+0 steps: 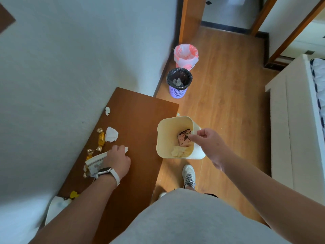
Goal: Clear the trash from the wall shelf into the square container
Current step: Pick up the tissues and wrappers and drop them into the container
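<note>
A brown wall shelf [139, 131] runs along the white wall. On it lie a crumpled white tissue [111, 134], a smaller white scrap [107, 110], gold-wrapped candies [101, 139] and a white printed wrapper [94, 162]. My left hand [117, 160] rests on the shelf, fingers closed on a white scrap of paper [126, 149], partly over the printed wrapper. My right hand [209, 145] grips the right rim of the cream square container [163, 138], held beside the shelf's edge. Inside it lie a pink wrapper [184, 139] and a yellowish crumpled tissue [178, 152].
A purple round bin with a black liner [178, 83] and a bin with a pink-white bag [185, 56] stand on the wooden floor by the wall. A white bed frame [295, 124] is at the right. More trash, a yellow piece [74, 194] and white packet [56, 206], lies near the shelf's near end.
</note>
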Demonstrator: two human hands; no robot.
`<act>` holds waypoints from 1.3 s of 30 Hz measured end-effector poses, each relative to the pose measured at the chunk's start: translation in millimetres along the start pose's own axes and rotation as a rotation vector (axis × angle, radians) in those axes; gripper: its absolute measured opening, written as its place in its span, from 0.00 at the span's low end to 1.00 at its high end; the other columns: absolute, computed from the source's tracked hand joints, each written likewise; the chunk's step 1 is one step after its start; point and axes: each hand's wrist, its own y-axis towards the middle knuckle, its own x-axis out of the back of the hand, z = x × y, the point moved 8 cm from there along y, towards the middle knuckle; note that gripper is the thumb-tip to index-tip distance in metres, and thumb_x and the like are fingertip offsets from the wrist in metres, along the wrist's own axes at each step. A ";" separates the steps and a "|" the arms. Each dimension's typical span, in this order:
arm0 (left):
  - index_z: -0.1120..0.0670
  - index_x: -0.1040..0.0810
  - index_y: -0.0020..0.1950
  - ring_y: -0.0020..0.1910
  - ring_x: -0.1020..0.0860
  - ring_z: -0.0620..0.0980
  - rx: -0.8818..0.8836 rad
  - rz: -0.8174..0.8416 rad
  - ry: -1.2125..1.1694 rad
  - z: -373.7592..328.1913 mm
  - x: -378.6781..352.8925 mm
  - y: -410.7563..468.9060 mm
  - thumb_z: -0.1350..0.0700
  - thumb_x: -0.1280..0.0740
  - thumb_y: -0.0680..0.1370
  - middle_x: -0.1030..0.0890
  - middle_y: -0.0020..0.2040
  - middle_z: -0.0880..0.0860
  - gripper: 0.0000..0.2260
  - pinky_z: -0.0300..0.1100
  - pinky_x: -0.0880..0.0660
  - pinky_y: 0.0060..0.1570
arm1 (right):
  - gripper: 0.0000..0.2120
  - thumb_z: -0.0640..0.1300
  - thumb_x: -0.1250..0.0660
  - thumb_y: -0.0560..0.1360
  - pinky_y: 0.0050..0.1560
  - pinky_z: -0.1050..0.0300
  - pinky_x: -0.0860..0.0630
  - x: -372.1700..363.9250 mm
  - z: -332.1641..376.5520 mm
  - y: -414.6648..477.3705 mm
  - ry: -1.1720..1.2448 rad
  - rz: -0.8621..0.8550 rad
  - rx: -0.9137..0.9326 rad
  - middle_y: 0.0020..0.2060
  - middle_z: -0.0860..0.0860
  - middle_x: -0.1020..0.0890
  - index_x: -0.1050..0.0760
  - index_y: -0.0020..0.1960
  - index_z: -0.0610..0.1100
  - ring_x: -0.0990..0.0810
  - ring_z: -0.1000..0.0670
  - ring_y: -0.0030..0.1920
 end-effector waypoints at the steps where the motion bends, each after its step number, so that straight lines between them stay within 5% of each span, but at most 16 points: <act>1: 0.52 0.30 0.69 0.59 0.27 0.53 0.000 0.011 0.005 1.8 -2.8 0.6 0.52 0.40 0.80 0.27 0.63 0.53 0.17 0.50 0.24 0.51 | 0.32 0.65 0.27 0.58 0.52 0.48 0.27 -2.1 0.5 0.5 -0.008 0.005 -0.003 0.56 0.41 0.17 0.22 0.54 0.45 0.21 0.43 0.51; 8: 0.50 0.26 0.60 0.51 0.26 0.51 -0.068 0.006 0.060 2.6 -9.1 3.5 0.52 0.42 0.81 0.25 0.55 0.52 0.10 0.45 0.27 0.42 | 0.24 0.60 0.26 0.66 0.51 0.50 0.28 -6.1 -6.6 11.9 -0.022 0.030 -0.025 0.56 0.42 0.17 0.22 0.54 0.45 0.23 0.46 0.50; 12: 0.51 0.25 0.51 0.42 0.31 0.49 -0.088 0.023 0.035 1.4 -15.6 11.2 0.55 0.41 0.80 0.24 0.49 0.53 0.06 0.44 0.33 0.36 | 0.28 0.62 0.27 0.62 0.52 0.48 0.26 -4.9 -5.5 12.1 -0.019 0.014 -0.028 0.56 0.42 0.17 0.22 0.54 0.45 0.21 0.43 0.52; 16: 0.50 0.23 0.50 0.41 0.26 0.49 -0.056 0.050 -0.146 -4.6 -14.1 12.7 0.54 0.40 0.81 0.25 0.45 0.50 0.06 0.43 0.31 0.36 | 0.27 0.61 0.25 0.63 0.53 0.48 0.27 -1.2 -9.1 11.7 -0.010 0.003 -0.040 0.56 0.41 0.17 0.22 0.53 0.45 0.20 0.40 0.55; 20: 0.51 0.20 0.52 0.43 0.25 0.48 -0.236 0.013 -0.264 -32.1 -0.2 4.5 0.55 0.37 0.81 0.24 0.45 0.48 0.07 0.42 0.29 0.40 | 0.23 0.59 0.26 0.67 0.51 0.49 0.28 0.4 -13.5 10.4 -0.014 0.007 -0.042 0.56 0.41 0.17 0.23 0.53 0.44 0.23 0.46 0.50; 27: 0.55 0.17 0.52 0.42 0.24 0.44 -0.451 -0.290 -0.539 -83.5 75.2 -20.1 0.60 0.34 0.79 0.21 0.46 0.48 0.06 0.30 0.31 0.40 | 0.25 0.61 0.28 0.64 0.56 0.46 0.26 -1.7 -13.8 3.9 -0.038 0.002 -0.024 0.56 0.42 0.18 0.22 0.54 0.46 0.21 0.38 0.58; 32: 0.55 0.17 0.53 0.43 0.23 0.44 -0.593 -0.351 -0.582 -112.0 113.5 -35.8 0.59 0.34 0.79 0.19 0.47 0.49 0.06 0.34 0.25 0.41 | 0.29 0.63 0.29 0.61 0.62 0.42 0.25 -2.6 -11.4 -3.5 -0.029 0.002 0.003 0.56 0.40 0.18 0.22 0.54 0.46 0.21 0.36 0.59; 39: 0.52 0.18 0.54 0.44 0.21 0.47 -0.879 -0.105 -0.474 -173.8 102.6 -76.7 0.55 0.37 0.79 0.18 0.46 0.47 0.09 0.47 0.22 0.43 | 0.23 0.58 0.28 0.65 0.58 0.48 0.28 -3.2 -12.6 -16.0 0.052 0.034 0.019 0.49 0.45 0.17 0.21 0.53 0.44 0.24 0.47 0.49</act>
